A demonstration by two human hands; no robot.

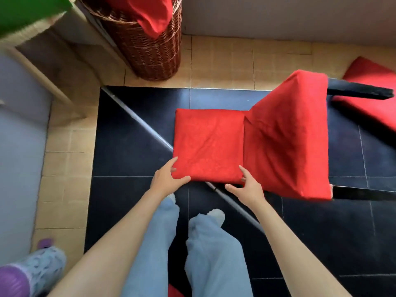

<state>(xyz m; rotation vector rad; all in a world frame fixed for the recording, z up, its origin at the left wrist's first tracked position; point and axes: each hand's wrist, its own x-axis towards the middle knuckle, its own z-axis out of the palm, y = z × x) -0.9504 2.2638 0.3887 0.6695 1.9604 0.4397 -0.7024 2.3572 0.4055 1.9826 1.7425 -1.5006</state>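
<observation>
A chair lies tipped over on the dark floor tiles, dressed in a red fabric cover. Its red square seat (pixel 209 142) faces up toward me and its covered backrest (pixel 287 138) spreads to the right. My left hand (pixel 167 176) grips the seat's near left corner, thumb on top and fingers curled under the edge. My right hand (pixel 248 187) holds the near right corner, fingers wrapped at the edge of the cover. Black chair legs (pixel 360 91) stick out to the right.
A brown wicker basket (pixel 150 50) with red cloth (pixel 147 11) in it stands at the back. Another red cushion (pixel 368 99) lies on the floor at far right. A metal strip (pixel 139 121) crosses the dark tiles diagonally. My legs in blue trousers (pixel 192 254) are below.
</observation>
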